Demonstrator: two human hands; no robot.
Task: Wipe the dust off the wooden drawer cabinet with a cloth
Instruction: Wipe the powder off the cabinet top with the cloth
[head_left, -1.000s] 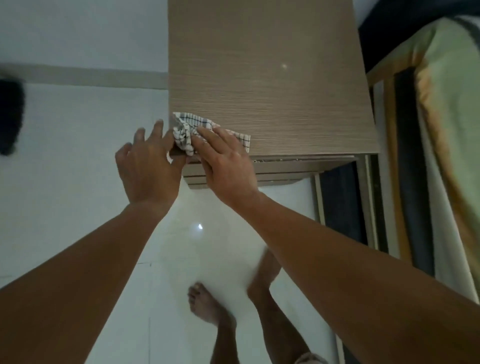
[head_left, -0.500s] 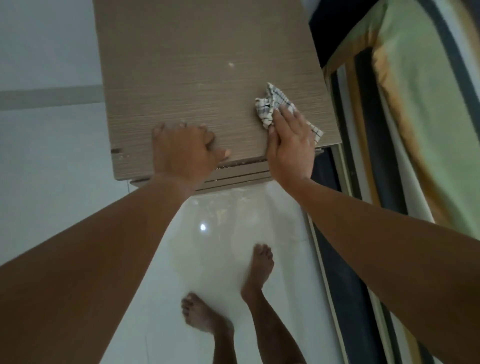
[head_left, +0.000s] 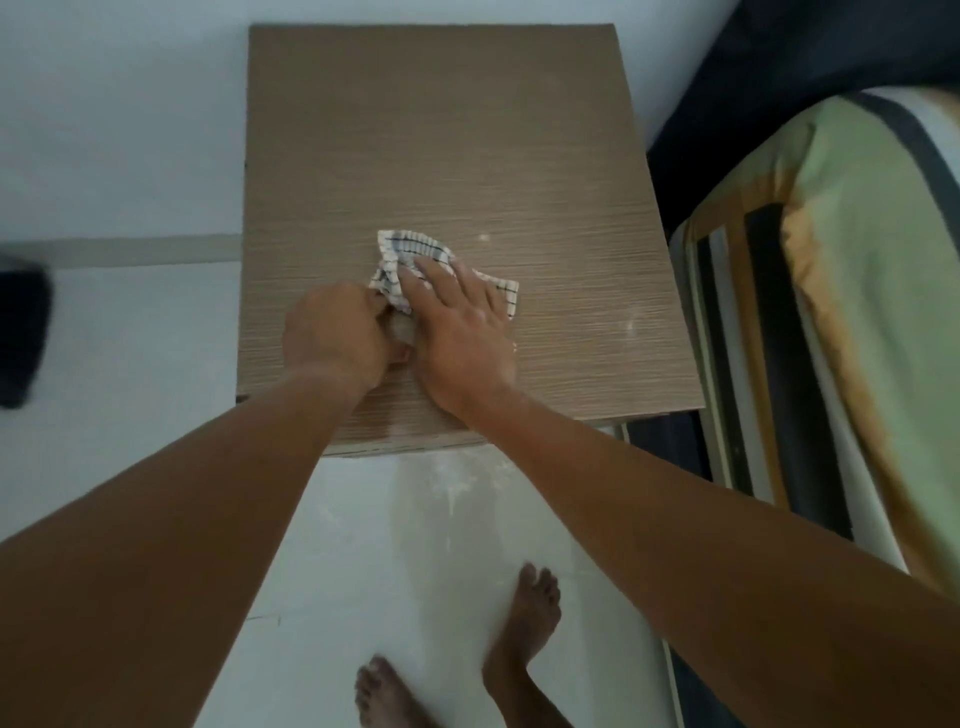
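Note:
The wooden drawer cabinet (head_left: 457, 145) fills the upper middle, seen from above, its grained brown top facing me. A white checked cloth (head_left: 415, 254) lies crumpled near the middle of that top. My right hand (head_left: 462, 332) presses flat on the cloth, fingers spread over it. My left hand (head_left: 337, 338) is curled right beside it, its fingertips pinching the cloth's left edge. Pale dust specks show on the top to the right of the cloth.
A bed with a green and orange striped cover (head_left: 857, 312) stands close along the cabinet's right side. White floor tiles (head_left: 130, 322) lie to the left and in front, dusty near the cabinet. My bare feet (head_left: 524, 623) stand below. A dark object (head_left: 21, 338) sits at far left.
My right hand has slid the cloth from the top's right front corner back to the middle. My left hand has left the front edge and come up against the cloth.

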